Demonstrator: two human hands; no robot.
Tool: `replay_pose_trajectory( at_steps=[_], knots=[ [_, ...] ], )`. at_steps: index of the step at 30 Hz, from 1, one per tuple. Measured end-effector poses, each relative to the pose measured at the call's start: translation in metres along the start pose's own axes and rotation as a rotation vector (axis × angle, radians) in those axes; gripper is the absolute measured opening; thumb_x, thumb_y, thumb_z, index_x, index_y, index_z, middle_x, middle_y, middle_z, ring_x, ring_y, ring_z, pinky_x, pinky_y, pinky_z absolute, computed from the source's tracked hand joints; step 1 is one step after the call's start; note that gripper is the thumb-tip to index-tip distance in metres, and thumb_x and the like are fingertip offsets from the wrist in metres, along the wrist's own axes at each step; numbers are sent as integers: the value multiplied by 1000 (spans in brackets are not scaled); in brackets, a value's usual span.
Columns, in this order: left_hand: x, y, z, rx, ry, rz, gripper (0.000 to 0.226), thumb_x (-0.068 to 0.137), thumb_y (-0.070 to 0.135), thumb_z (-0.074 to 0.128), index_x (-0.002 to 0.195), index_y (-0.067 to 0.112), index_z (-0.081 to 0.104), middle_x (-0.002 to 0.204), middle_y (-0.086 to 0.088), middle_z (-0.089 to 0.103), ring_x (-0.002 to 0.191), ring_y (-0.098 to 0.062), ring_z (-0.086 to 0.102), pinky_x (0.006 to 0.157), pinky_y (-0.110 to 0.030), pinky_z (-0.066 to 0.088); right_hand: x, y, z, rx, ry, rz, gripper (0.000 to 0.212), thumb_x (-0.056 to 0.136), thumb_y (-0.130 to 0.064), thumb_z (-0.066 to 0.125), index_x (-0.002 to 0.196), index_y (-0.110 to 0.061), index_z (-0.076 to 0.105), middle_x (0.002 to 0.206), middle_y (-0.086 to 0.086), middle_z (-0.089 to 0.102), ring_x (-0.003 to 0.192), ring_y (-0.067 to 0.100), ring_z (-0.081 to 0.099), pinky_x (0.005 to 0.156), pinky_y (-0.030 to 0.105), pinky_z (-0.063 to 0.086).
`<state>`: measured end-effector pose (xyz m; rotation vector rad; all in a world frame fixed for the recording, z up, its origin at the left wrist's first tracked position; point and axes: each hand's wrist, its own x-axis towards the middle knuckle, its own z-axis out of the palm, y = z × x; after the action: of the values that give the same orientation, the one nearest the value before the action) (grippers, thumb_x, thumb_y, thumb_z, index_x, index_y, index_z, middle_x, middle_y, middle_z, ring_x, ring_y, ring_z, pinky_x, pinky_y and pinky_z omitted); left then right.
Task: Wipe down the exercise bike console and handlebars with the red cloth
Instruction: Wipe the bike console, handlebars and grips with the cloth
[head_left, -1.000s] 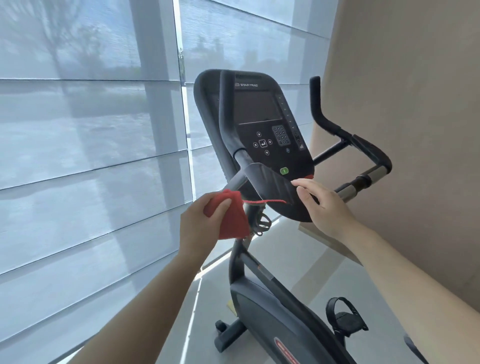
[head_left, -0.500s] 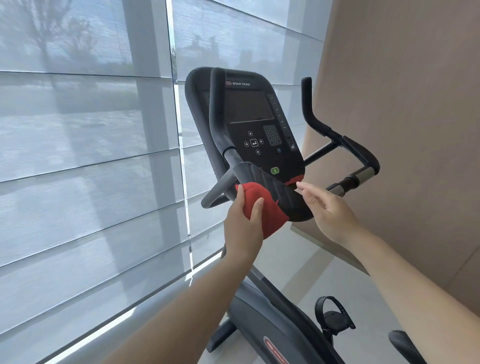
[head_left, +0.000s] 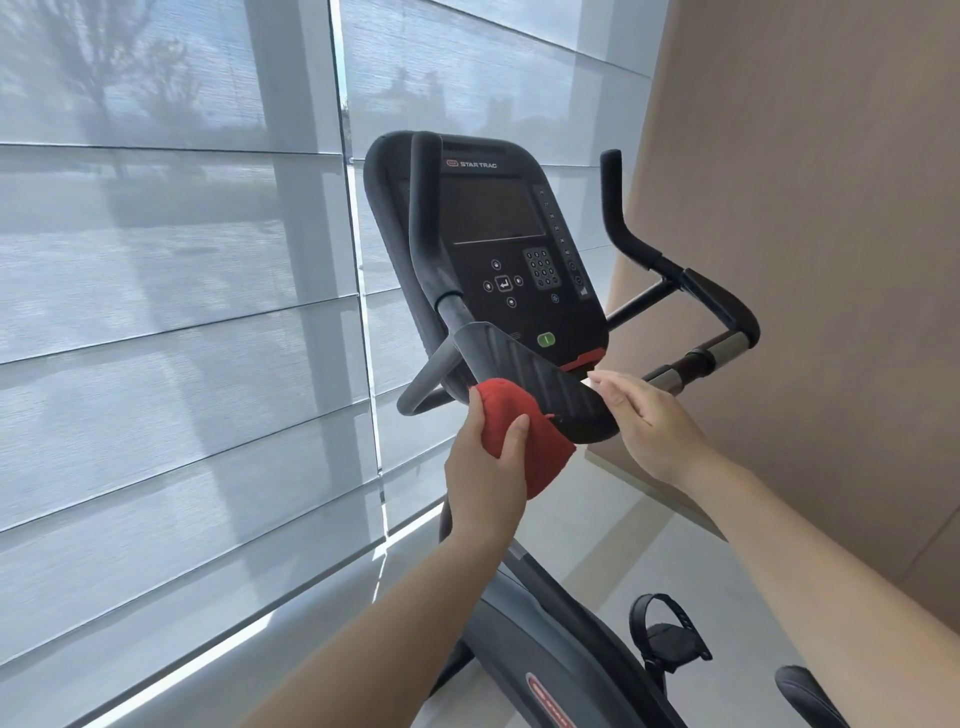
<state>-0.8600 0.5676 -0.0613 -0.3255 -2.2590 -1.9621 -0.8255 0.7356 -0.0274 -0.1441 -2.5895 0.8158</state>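
Where the blind-covered window (head_left: 171, 312) fills the left of the view and a tan wall (head_left: 810, 208) the right, an exercise bike (head_left: 550, 654) is seen between them. Its black console (head_left: 509, 244), marked STAR TRAC, is tilted towards the viewer, and a dark screen, a keypad and a green button (head_left: 546, 340) are shown on its face. The handlebars (head_left: 691, 291) are spread to either side, the near left bar (head_left: 431, 244) crossing in front of the console's edge. A ribbed black pad (head_left: 540, 384) juts out below the console. A pedal with a strap (head_left: 667, 636) is visible lower right. The red cloth (head_left: 524, 441) is bunched and clenched in the left hand (head_left: 485, 478), pressed against the near lower edge of the pad. The right hand (head_left: 649, 421) is laid loosely on the pad's right end, fingers extended and nothing grasped.
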Motion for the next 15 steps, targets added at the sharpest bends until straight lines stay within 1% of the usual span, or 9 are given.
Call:
replay_pose_trajectory(
  at_steps=[5, 8, 9, 10, 11, 12, 13, 15],
  knots=[
    [6, 7, 2, -39, 9, -51, 58, 93, 33, 55, 146, 28, 32, 133, 5, 54, 119, -14, 50, 94, -21, 36, 1, 1, -3, 25, -6, 9, 43, 100, -38, 26, 134, -22, 45, 116, -16, 47, 110, -3, 36, 89, 15, 31],
    [-7, 4, 4, -44, -23, -71, 59, 92, 36, 55, 146, 28, 33, 131, 5, 55, 118, -17, 52, 96, -28, 44, 3, 3, -1, 31, 5, 4, 41, 100, -39, 27, 134, -24, 45, 119, -15, 49, 110, -3, 37, 86, 11, 31],
    [-12, 3, 5, -57, -43, -76, 58, 92, 37, 56, 145, 28, 34, 131, 5, 54, 117, -19, 53, 91, -28, 50, 3, 3, 0, 37, 6, 7, 42, 100, -39, 27, 135, -24, 44, 124, -12, 50, 112, -2, 38, 88, 12, 30],
    [-15, 3, 5, -85, -56, -80, 56, 92, 35, 56, 144, 27, 36, 129, 5, 53, 113, -19, 53, 77, -21, 55, 4, 4, -1, 48, 3, 14, 42, 100, -39, 27, 135, -24, 43, 129, -9, 50, 117, 1, 39, 90, 15, 30],
    [-16, 5, 3, -101, -64, -85, 54, 93, 33, 56, 143, 26, 37, 127, 5, 53, 107, -17, 53, 61, -10, 51, 4, 4, -2, 66, 2, 25, 43, 100, -40, 26, 136, -24, 43, 133, -7, 50, 123, 6, 40, 92, 19, 30],
    [-14, 6, 3, -107, -58, -86, 52, 93, 30, 56, 142, 25, 38, 125, 4, 53, 102, -14, 51, 53, -5, 46, 5, 4, -3, 82, 2, 33, 44, 99, -40, 26, 137, -24, 42, 136, -5, 49, 127, 10, 40, 92, 21, 30],
    [-10, 6, 2, -95, -41, -83, 51, 94, 29, 55, 142, 24, 39, 125, 4, 54, 100, -13, 51, 57, -6, 44, 5, 5, -5, 90, 3, 40, 44, 99, -41, 26, 137, -24, 42, 137, -4, 49, 129, 14, 40, 93, 22, 30],
    [-4, 3, 4, -55, -13, -74, 51, 93, 32, 55, 141, 24, 42, 126, 4, 58, 105, -13, 53, 80, -19, 45, 5, 4, -7, 87, 2, 46, 45, 99, -42, 25, 137, -24, 42, 137, -2, 49, 131, 17, 40, 95, 25, 31]
  ],
)
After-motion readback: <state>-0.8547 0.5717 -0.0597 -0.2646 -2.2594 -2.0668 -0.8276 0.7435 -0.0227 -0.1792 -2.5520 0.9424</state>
